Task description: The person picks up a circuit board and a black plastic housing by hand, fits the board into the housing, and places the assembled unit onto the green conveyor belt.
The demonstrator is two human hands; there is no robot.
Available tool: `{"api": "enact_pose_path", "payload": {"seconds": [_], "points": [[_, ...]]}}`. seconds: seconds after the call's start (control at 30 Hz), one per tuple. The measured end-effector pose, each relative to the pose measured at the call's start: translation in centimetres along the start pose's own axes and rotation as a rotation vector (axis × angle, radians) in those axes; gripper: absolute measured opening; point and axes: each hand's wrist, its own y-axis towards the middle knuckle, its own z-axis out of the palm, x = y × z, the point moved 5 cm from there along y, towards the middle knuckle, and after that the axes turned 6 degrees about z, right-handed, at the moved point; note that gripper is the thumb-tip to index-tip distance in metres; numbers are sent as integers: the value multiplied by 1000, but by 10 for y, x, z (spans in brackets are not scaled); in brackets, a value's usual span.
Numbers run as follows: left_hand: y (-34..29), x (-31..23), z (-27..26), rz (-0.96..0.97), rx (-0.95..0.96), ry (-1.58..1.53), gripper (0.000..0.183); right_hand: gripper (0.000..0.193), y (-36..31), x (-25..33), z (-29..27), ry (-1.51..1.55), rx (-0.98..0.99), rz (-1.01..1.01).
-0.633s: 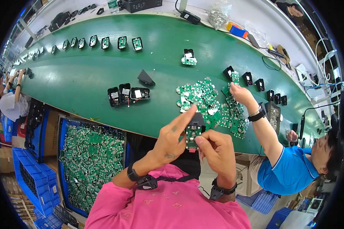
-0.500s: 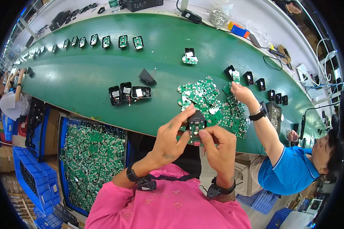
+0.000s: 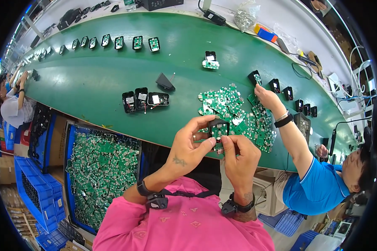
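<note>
Black casing (image 3: pixel 218 121), circuit board (image 3: pixel 219 131) within — left hand (image 3: pixel 189 145) clamped round it, seemingly for steadiness, right hand (image 3: pixel 242 154) pinching the board's near end.

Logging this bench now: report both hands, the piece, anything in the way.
Left hand holding black casing. Right hand at lower end of green circuit board in its opening. Loose board pile just beyond; co-worker's hand off to the right.

We're holding a boxy black plastic case (image 3: pixel 217 121), open side toward us, green circuit board (image 3: pixel 219 131) sitting inside, bottom end kinda hidden.
</note>
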Motion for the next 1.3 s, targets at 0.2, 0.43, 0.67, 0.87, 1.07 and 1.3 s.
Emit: {"api": "enact_pose_path", "payload": {"seconds": [0.2,0.43,0.67,0.87,1.07,1.3], "points": [[3,2,0,-83,-1,-85,49,19,1,1,0,-41,-4,-14],[4,-6,1,-165,55,-95,49,25,-1,-5,-2,112,107,223],[6,-7,2,-261,82,-138,45,25,-2,-9,-2,184,145,171],[5,-1,-3,-120,90,-44,44,24,-3,-14,-5,458,281,472],[6,-8,-6,69,45,125,42,22,-1,-19,-8,605,446,582],[7,-12,3,-73,54,-25,49,22,-4,-16,-9,638,328,407]]}}
